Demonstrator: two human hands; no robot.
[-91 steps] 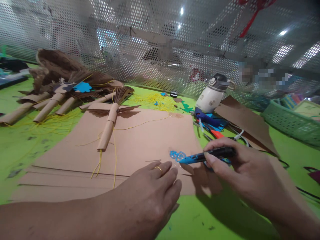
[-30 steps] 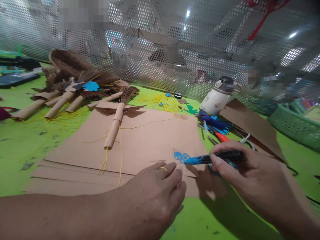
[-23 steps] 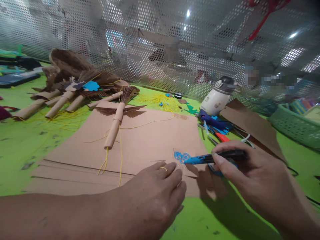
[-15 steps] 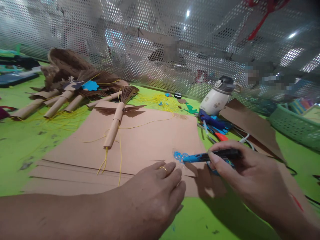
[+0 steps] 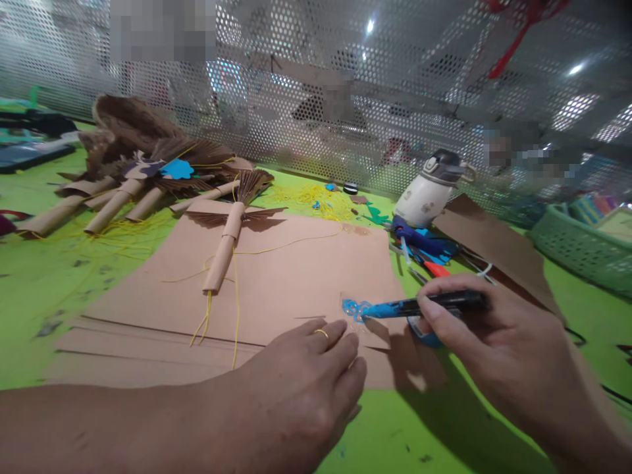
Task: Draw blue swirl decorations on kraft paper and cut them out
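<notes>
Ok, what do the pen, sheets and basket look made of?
Pen: probably plastic; shiny black barrel, blue front.
Sheets: likely card or kraft paper; matte tan, thin edges.
Basket: seemingly moulded plastic, fairly dull; green wall with regular holes.

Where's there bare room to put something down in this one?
Bare patches: the green table left of the brown sheets, and its near strip between the left hand and right hand. Crowded: around the white bottle and heaped paper figures.
</notes>
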